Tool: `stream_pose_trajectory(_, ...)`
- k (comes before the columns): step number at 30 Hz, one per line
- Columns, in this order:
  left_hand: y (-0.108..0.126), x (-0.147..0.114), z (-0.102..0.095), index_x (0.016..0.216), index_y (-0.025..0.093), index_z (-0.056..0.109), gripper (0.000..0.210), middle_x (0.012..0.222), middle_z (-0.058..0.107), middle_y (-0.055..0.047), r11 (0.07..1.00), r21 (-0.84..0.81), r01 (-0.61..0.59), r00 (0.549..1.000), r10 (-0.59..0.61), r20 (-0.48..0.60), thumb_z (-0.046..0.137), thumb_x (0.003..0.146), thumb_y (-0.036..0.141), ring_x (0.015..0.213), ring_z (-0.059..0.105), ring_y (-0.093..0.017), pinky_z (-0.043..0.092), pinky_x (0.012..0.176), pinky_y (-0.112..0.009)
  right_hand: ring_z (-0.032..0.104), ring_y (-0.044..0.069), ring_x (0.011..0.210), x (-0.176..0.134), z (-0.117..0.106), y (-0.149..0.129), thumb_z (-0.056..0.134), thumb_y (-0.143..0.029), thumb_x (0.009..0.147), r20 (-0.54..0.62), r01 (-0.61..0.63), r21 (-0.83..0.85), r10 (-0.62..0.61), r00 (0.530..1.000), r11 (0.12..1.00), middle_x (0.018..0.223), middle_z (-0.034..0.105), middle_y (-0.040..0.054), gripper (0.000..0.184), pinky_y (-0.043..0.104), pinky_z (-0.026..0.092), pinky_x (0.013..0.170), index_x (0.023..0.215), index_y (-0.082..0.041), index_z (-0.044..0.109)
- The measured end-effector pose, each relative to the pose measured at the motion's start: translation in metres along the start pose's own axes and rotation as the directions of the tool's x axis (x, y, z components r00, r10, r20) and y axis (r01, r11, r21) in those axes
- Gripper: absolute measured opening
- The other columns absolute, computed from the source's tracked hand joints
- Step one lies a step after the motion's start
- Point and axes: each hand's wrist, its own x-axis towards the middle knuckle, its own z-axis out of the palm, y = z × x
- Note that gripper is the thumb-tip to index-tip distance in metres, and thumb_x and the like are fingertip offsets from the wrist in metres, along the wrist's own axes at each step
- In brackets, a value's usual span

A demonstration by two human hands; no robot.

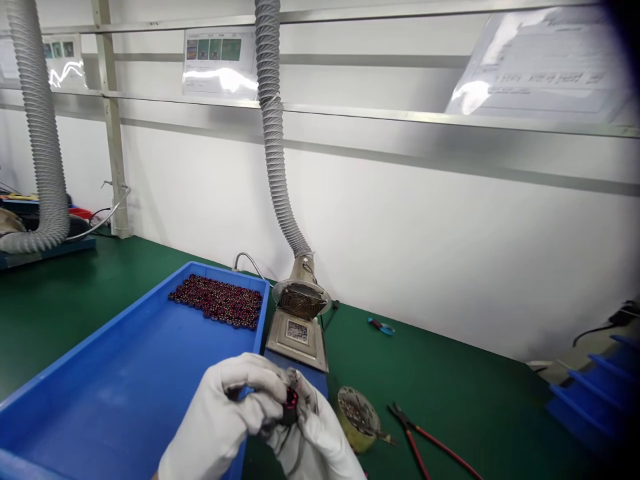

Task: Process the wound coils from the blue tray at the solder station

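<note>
Two hands in white gloves meet low in the middle of the view, close to the right side of a blue tray [150, 387]. The left hand [215, 413] has its fingers clamped on a small part [291, 401], dark with red showing, and the fingers of the right hand [323, 427] are closed around the other side of it. The small part sits between the two hands, partly hidden by the gloves, so its full shape cannot be made out.

At the far end of the tray lies a heap of small dark red pieces [220, 301], spread wide along that edge. Just beyond the hands, beside the tray, is a metal plate [297, 339] with a speckled square in its middle. Behind it stands a round hood [301, 300], joined to a grey hose [273, 120] that runs up past the rails.

On the green tabletop [465, 387], to the right of the right hand, stands a can [357, 437] holding grey scraps, and just beside it lie red-handled pliers [409, 425], pointing away from the person. Blue pliers [381, 326] lie farther back, near the white wall [440, 233]. Blue bins [595, 393] stand at the far right
</note>
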Motion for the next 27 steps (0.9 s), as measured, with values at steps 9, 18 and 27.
stream_pose_trajectory(9, 0.009, 0.0, -0.007, 0.072, 0.022, 0.07, 0.026, 0.088, 0.066, -0.002, 0.97, 0.215, 0.115, 0.993, -0.113, -0.025, 0.057, 0.06, 0.003, 0.076, 0.062, -0.016, 0.05, 0.063, -0.021, 0.061, 0.011, 0.05, 0.001, 0.006, 0.004, 0.073, -0.044, 0.069, -0.03, 0.071, -0.06, -0.073, 0.997, 0.996, 0.055, 0.063, -0.0021, 0.028, 0.018, 0.049, 0.049, 0.073, -0.018, 0.066)
stream_pose_trajectory(18, 0.006, -0.007, -0.005, 0.07, 0.024, 0.068, 0.01, 0.081, 0.066, -0.001, 0.925, 0.181, -0.334, 0.931, 0.354, -0.091, 0.063, 0.073, 0.016, 0.081, 0.061, -0.016, 0.052, 0.069, -0.02, 0.064, 0.021, 0.074, -0.025, 0.036, 0.002, 0.079, -0.017, 0.062, -0.18, 0.455, -0.32, -0.525, 0.832, 0.831, 0.084, 0.067, 0.0043, 0.026, 0.026, 0.054, 0.061, 0.081, -0.021, 0.063)
stream_pose_trajectory(27, -0.014, 0.002, 0.018, 0.08, 0.014, 0.071, 0.021, 0.08, 0.072, -0.009, 0.975, -0.13, 0.182, 0.978, -0.193, -0.079, 0.066, 0.07, 0.031, 0.075, 0.067, -0.023, 0.054, 0.073, -0.032, 0.06, 0.024, 0.091, -0.035, 0.071, 0.023, 0.066, 0.005, 0.063, 0.062, 0.561, -0.818, -0.949, 0.31, 0.13, 0.1, 0.065, -0.001, 0.044, 0.038, 0.048, 0.082, 0.085, -0.032, 0.067)
